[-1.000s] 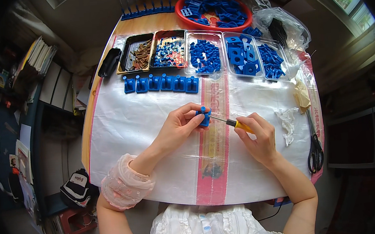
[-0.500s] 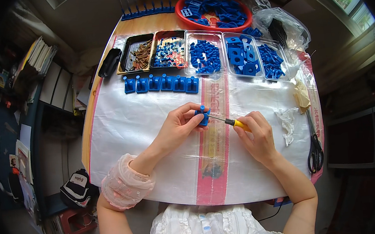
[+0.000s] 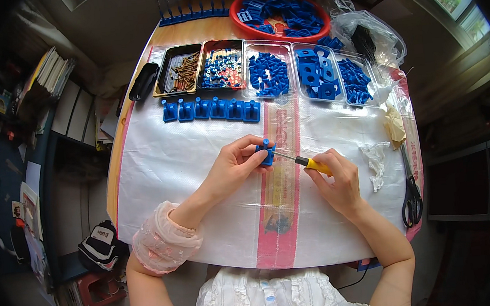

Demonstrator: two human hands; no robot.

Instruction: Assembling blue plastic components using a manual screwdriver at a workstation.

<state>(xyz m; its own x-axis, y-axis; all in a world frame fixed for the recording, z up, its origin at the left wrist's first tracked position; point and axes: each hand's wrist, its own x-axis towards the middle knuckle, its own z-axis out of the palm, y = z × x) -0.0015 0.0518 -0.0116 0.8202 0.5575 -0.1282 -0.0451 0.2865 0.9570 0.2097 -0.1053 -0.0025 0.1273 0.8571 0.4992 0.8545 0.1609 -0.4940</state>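
Left hand [image 3: 248, 157]: clamped on 1 blue block [image 3: 267, 153], my thumb across its near side. The block sits over the white sheet [image 3: 206, 239], in front of me, its short post pointing away from me. Right hand [image 3: 337, 178]: closed round the handle of a yellow screwdriver [image 3: 311, 163], its thin shaft running to the block's right side. Tip contact: cannot tell, too small.

Handling, my estimate: the block looks like moulded plastic, so light, stiff and a little slick; the post is probably its weakest part. Best hold is a firm pinch on the sides of the base, fingertips clear of the shaft. The screwdriver seems rigid; its thick handle offers better purchase than the metal. Beyond: 6 similar blocks [image 3: 217, 108] in a row.
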